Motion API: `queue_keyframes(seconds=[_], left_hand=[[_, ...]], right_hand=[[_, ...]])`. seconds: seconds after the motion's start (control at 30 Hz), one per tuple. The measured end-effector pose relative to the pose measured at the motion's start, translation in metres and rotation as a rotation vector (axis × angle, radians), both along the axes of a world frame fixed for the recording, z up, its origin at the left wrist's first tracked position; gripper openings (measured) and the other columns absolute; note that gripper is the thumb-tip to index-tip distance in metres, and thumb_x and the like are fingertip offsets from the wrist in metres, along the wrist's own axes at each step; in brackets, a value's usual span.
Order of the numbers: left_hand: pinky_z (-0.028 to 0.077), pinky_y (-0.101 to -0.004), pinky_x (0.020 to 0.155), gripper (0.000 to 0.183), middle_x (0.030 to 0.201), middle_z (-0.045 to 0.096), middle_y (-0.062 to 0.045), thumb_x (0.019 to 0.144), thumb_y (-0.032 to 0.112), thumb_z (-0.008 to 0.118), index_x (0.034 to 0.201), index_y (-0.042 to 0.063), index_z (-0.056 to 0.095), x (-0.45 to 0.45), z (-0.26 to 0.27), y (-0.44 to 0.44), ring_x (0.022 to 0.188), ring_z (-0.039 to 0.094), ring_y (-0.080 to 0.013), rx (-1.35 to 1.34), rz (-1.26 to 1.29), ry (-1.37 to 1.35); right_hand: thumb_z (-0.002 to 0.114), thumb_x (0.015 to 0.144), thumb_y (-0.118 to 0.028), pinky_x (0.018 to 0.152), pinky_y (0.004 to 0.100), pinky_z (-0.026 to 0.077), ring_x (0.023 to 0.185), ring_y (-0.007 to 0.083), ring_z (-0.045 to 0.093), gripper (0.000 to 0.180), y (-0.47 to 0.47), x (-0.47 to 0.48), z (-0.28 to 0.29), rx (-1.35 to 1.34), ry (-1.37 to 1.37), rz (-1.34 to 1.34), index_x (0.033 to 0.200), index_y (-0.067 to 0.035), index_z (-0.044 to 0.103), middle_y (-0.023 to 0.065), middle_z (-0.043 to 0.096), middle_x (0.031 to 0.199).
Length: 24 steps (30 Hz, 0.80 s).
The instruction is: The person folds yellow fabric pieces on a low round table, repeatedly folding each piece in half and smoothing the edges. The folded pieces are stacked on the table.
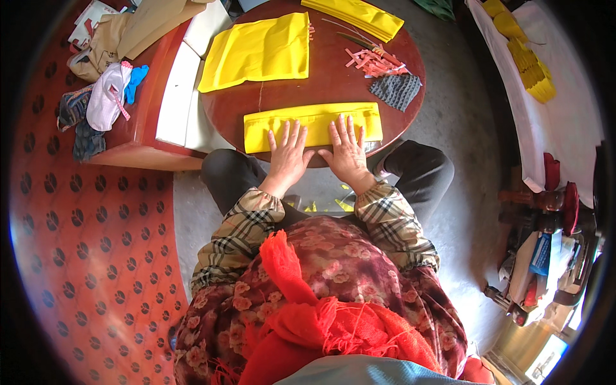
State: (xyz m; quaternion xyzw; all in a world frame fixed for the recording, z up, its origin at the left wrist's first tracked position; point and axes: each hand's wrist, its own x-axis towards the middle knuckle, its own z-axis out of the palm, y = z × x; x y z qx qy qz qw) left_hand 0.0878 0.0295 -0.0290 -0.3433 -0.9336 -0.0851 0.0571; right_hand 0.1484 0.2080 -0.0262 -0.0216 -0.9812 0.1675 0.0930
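A folded strip of yellow sheet material [269,134] lies near the front edge of the round reddish-brown table [346,89]. Both palms face down, with fingers spread flat on it. My left hand [289,149] presses left of its middle, and my right hand [347,150] rests right of its middle. The two thumbs point toward each other with a small gap. Neither hand grips anything. Beyond the strip, a wider yellow sheet [260,50] lies flat at the left. A stack of folded yellow pieces [358,18] sits at the far edge.
On the table's right are a pile of pink strips [368,62], a knife [373,47] and a dark grey textured cloth [395,90]. More folded yellow pieces [532,67] lie on a white-covered surface at right. Cloths and bags [108,96] rest on the red-brown furniture at left.
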Motion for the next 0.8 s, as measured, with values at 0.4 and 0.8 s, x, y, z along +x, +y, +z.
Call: queue_keyframes(seconds=[0.4,0.8], left_hand=[[0.003,-0.0664,0.115,0.065,0.16,0.026,-0.015,0.097,0.043,0.053,0.151,0.011,0.037,-0.009,-0.003,-0.026,0.15,0.015,-0.0358,-0.045,0.094,0.001],[0.045,-0.0459,0.093,0.038,0.109,0.061,-0.019,0.084,0.019,0.072,0.113,0.0,0.058,-0.048,-0.007,-0.097,0.103,0.056,-0.0382,0.516,0.545,0.136]], right_hand=[[0.058,0.092,-0.049,0.119,0.0586,0.009,0.151,0.0357,0.013,0.079,0.008,0.0,-0.002,0.08,-0.074,-0.008,0.152,-0.005,0.033,0.0196,0.021,0.161],[0.064,0.09,-0.028,0.111,0.0519,0.032,0.136,0.0391,0.04,0.05,0.021,-0.05,0.01,-0.017,0.279,-0.011,0.129,0.002,0.055,0.0204,0.051,0.139]])
